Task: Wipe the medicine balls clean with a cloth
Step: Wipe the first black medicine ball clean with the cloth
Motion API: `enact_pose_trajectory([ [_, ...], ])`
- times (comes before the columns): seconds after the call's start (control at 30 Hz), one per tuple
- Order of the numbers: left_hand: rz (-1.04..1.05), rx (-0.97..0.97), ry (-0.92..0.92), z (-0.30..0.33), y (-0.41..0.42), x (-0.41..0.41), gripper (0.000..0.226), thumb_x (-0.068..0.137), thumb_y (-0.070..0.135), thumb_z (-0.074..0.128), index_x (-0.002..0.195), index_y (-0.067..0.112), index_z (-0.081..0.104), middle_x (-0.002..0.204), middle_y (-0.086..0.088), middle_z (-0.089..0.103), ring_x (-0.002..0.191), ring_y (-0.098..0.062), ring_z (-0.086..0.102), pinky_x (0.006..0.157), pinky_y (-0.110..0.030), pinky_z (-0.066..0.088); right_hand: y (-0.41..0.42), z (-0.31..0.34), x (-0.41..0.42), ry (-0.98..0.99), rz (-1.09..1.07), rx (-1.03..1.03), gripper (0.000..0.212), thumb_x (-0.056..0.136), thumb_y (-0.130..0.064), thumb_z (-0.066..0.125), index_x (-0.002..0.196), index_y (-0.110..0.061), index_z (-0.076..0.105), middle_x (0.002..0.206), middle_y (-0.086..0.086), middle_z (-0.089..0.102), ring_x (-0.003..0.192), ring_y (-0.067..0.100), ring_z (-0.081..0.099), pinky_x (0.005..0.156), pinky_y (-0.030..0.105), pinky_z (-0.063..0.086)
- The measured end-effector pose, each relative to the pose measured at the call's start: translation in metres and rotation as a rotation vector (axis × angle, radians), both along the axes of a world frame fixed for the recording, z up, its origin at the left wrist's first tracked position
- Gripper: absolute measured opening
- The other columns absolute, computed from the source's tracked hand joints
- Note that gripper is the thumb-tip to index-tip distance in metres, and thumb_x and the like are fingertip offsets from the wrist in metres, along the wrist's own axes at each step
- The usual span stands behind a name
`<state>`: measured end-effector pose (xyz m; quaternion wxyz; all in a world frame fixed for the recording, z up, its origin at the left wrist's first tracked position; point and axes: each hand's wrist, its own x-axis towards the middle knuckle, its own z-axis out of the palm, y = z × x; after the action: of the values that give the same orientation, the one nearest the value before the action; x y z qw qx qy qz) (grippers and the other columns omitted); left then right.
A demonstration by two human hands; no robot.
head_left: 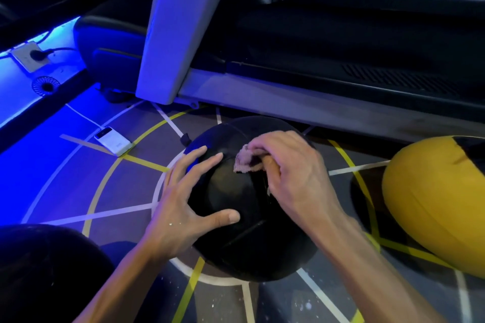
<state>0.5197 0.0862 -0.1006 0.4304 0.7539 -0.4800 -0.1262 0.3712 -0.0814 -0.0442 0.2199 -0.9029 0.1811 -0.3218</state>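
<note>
A black medicine ball [244,233] sits on the marked floor in the middle of the view. My left hand [183,199] lies spread on its left side, fingers straight and thumb pressed against the front. My right hand [291,173] grips a small pinkish cloth [246,162] and presses it onto the top of the ball. A yellow and black medicine ball [435,202] lies on the floor at the right, apart from both hands.
A treadmill frame [315,102] runs behind the ball, its upright post [175,29] at the back left. A white power bank [114,140] with a cable lies on the floor at the left. A dark rounded shape [44,270] fills the lower left corner.
</note>
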Motion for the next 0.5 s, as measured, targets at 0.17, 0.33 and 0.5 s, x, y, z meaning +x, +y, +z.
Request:
enact_pose_trajectory([
  [0.17,0.001,-0.022,0.002,-0.004,-0.008,0.017,0.094,0.067,0.083,0.071,0.15,0.048,0.043,0.16,0.02,0.029,0.151,-0.013,0.029,0.119,-0.057,0.033,0.039,-0.036,-0.055,-0.053,0.169,-0.013,0.028,0.109,-0.021,0.046,0.102,-0.017,0.073,0.121,-0.008,0.068,0.115,0.011,0.061,0.103,0.023,0.046],
  [0.33,0.022,0.011,0.071,-0.001,-0.031,0.031,0.092,0.065,0.09,0.065,0.148,0.057,0.04,0.158,0.025,0.027,0.151,-0.011,0.025,0.122,-0.053,0.029,0.017,-0.075,-0.089,-0.093,-0.11,0.142,0.027,0.096,-0.005,0.057,0.109,-0.022,0.072,0.144,-0.009,0.058,0.134,0.004,0.052,0.111,0.019,0.04],
  [0.5,0.066,0.053,0.088,0.006,-0.073,0.044,0.094,0.064,0.092,0.062,0.148,0.053,0.042,0.157,0.016,0.033,0.149,-0.009,0.029,0.124,-0.045,0.027,0.019,-0.066,-0.049,-0.319,-0.403,0.559,0.035,0.095,0.006,0.062,0.112,-0.022,0.075,0.139,-0.018,0.062,0.129,-0.007,0.054,0.111,0.024,0.044],
])
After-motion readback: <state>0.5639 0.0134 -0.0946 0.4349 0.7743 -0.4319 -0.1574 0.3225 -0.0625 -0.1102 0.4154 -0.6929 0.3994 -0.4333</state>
